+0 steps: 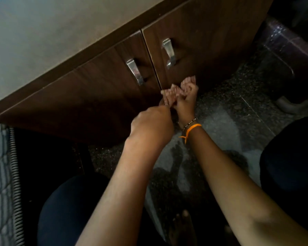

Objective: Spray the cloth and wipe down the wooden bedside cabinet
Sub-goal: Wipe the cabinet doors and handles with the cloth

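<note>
Both hands pinch a crumpled pinkish cloth just right of center, low against the dark wood-grain cabinet: the left hand grips its lower edge, the right hand bunches its top. Two angular metal handles gleam toward 11 o'clock above speckled stone floor.

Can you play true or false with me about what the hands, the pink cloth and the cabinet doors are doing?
1. Both hands hold the pink cloth. True: the left hand and right hand both grip it.
2. A cabinet door is wide open. False: both doors look shut, the left door and the right door.
3. The orange wristband is on the right wrist. True.
4. The cloth lies flat on the floor. False: it is bunched in the fingers, near the doors' lower edge.
</note>
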